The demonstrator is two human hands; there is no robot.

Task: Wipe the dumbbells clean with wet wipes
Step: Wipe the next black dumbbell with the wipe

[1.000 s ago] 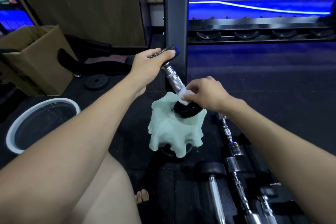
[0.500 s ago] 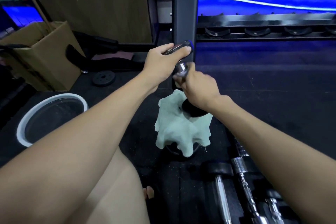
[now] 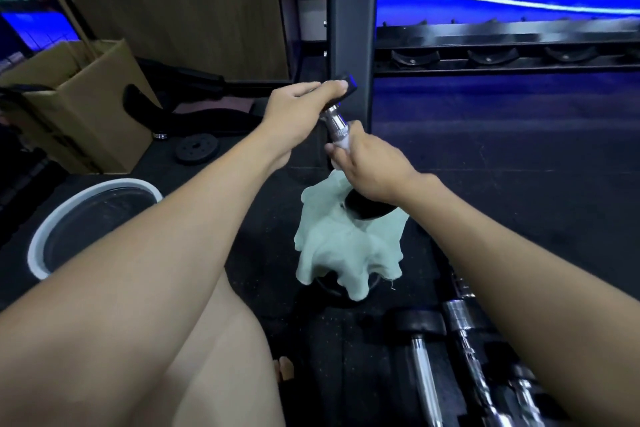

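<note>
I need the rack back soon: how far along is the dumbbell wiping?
Nothing visibly finished. In hand: left hand steadies the upright black-ended chrome dumbbell; right hand rubs a white wet wipe on its handle. Left: several chrome-handled dumbbells on the floor.

Dark rubber gym floor [image 3: 502,163], speckled. Grey steel rack post [image 3: 349,10] dead centre, empty cradle shelf [image 3: 502,59] running right of it. Blue LED strip glow [image 3: 519,0] behind shelf. Wood panel wall [image 3: 166,3] left of post, cardboard box [image 3: 79,104] further left, white-rimmed basin [image 3: 83,218] below box.
</note>
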